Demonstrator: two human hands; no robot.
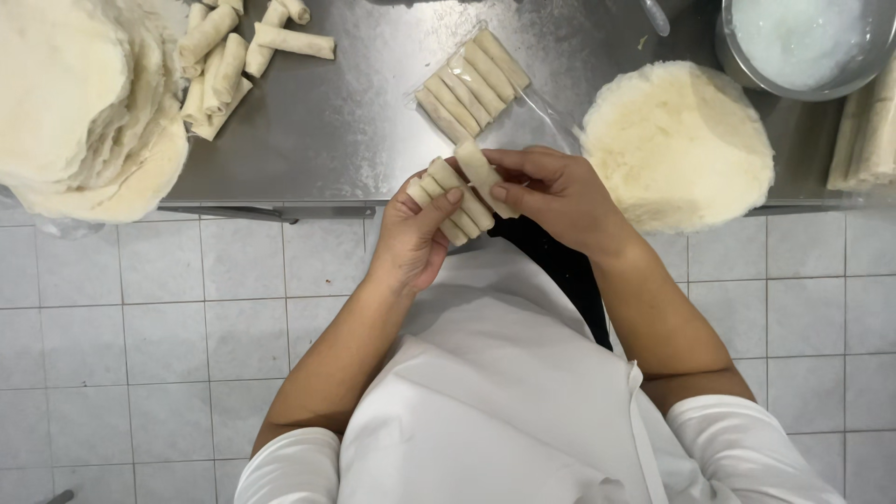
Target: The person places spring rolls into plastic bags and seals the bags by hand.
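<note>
White apron (485,392) closest to lens, both forearms reaching up over it. Left hand (415,233) cupped under a short row of spring rolls (448,201), thumb pinning them; right hand (560,191) pinching one more roll (481,173) atop that row, just off steel table (355,121) edge. Risk: stack held over floor tiles (140,317), loose thumb = rolls slide out. Bagged rolls (471,84) just beyond grip, wrapper stack (681,140) to right.

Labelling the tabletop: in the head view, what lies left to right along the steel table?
Stacked wrappers → loose rolls → bagged rolls → round wrapper pile → steel bowl → wrapper stack at the right edge.
</note>
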